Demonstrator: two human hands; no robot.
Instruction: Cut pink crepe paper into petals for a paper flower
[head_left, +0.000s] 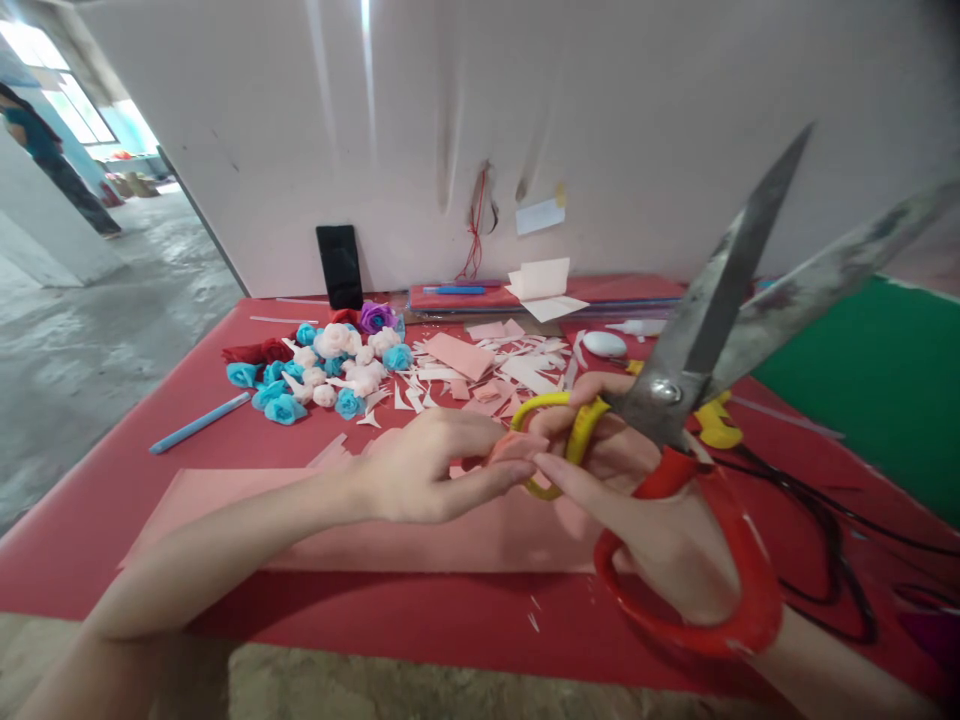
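Note:
My left hand (442, 465) pinches a small folded piece of pink paper (517, 449) between thumb and fingers. From the other side, the thumb and fingertips of my right hand (615, 470) meet it at the same paper. A large pair of scissors (664, 390) hangs on my right hand, its yellow loop round the fingers and its red loop over the wrist side. The blades are spread apart and point up and to the right. Beneath both hands lies a long pink paper sheet (225, 510) on the red-covered table (375, 620).
Blue, white, red and purple paper flowers (330, 365) are heaped at the left, behind a blue pen (201, 422). Pink and white scraps (517, 370) lie behind my hands. A phone (339, 266) leans against the wall. A yellow-handled tool (718, 420) with a black cord sits right.

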